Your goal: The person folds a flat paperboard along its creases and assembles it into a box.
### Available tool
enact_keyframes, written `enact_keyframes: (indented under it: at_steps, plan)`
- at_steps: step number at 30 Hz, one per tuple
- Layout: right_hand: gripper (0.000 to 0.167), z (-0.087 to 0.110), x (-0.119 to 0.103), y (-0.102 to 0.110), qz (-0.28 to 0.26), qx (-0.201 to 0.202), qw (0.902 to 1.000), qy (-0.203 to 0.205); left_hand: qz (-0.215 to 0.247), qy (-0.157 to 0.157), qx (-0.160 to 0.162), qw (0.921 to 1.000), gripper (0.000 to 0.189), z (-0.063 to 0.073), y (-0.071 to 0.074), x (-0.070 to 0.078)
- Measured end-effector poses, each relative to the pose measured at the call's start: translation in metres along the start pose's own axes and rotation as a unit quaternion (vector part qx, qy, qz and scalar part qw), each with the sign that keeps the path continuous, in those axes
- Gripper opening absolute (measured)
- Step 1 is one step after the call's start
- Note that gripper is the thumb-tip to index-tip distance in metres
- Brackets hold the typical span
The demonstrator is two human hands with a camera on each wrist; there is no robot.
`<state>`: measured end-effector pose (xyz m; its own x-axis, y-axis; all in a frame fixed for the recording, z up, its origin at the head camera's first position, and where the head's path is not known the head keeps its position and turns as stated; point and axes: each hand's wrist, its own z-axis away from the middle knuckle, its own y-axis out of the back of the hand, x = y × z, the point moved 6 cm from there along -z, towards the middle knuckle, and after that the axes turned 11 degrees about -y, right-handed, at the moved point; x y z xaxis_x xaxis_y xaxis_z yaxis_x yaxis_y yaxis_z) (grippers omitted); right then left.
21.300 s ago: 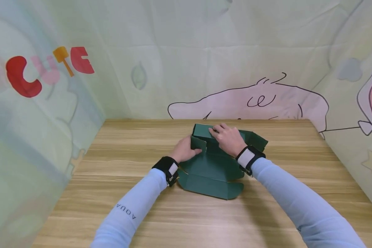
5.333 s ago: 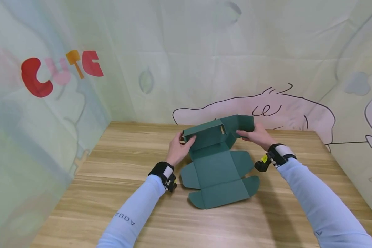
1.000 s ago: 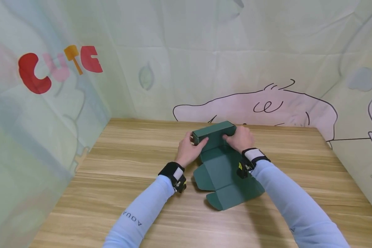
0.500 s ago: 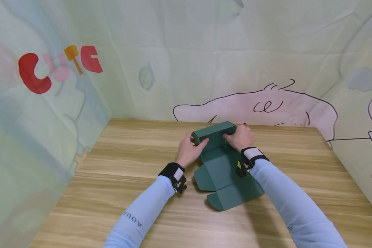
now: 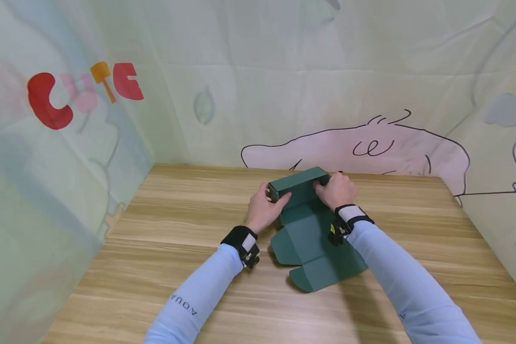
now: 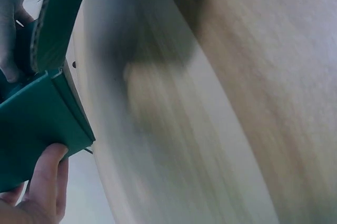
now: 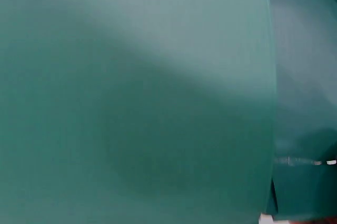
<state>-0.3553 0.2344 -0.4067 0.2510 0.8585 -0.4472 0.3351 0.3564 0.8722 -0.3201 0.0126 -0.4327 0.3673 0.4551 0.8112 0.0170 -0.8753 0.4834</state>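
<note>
- Reading clock from carton centre in head view, 12 at top.
- Lying part folded on wood-grain table [image 5: 189,210], right of picture centre: green carton [image 5: 314,234].
- Standing up at 11, close to far table edge and overlapping it in view: raised section [image 5: 298,179].
- Pinching left end of raised section with left hand [image 5: 262,210], thumb on near face, fingers round the end.
- Pinching right end with right hand [image 5: 337,192], thumb on inner face, fingers curled beyond.
- Spread out flat at 8: side flap [image 5: 285,248]; at 7, past a notch: rounded flap [image 5: 300,278].
- Crossed at 4 by right sleeve [image 5: 395,258]; cannot tell how flaps lie there.
- Room: broad wood at 9 out to left edge, broad again at 3, more at 6 and 7, only a narrow strip at 12.
- Against 5.3 s ago: right hand shifted inward onto raised section; long flap, then stretched toward 1, now tucked in or hidden, cannot tell which. Near end swung toward 5.
- Against 0.5 s ago: almost unchanged, same grips.
</note>
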Motion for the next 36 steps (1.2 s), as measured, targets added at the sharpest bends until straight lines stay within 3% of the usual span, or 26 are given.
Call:
enact_keyframes:
  at_steps: [6,11,16,22,31,36]
  plan:
    - [0.037,-0.0001,-0.0011,0.0031,-0.029,0.002,0.9996,0.001,-0.014,-0.011,0.001,0.9998,0.045,-0.001,-0.0006,0.0044]
    - [0.047,0.0008,0.0014,0.0054,-0.004,-0.01,0.9998,-0.019,-0.02,-0.012,-0.011,0.9997,0.043,-0.0017,-0.0016,0.0059]
    - [0.052,0.0008,0.0002,0.0047,0.006,-0.04,0.9992,0.004,-0.007,0.004,-0.021,0.9997,0.045,-0.0024,0.0005,0.0027]
    - [0.043,0.0009,-0.0007,0.0018,-0.018,-0.092,0.9954,0.018,0.003,0.014,-0.025,0.9996,0.047,-0.0028,0.0032,0.0009]
    - [0.033,0.0003,0.0028,0.0041,-0.034,-0.05,0.9982,-0.007,0.009,0.008,-0.028,0.9995,0.045,-0.0016,-0.0031,0.0034]
    - [0.04,0.0009,0.0021,0.0021,-0.025,-0.055,0.9982,0.004,0.009,0.018,-0.028,0.9994,0.043,0.0006,-0.0031,0.0017]
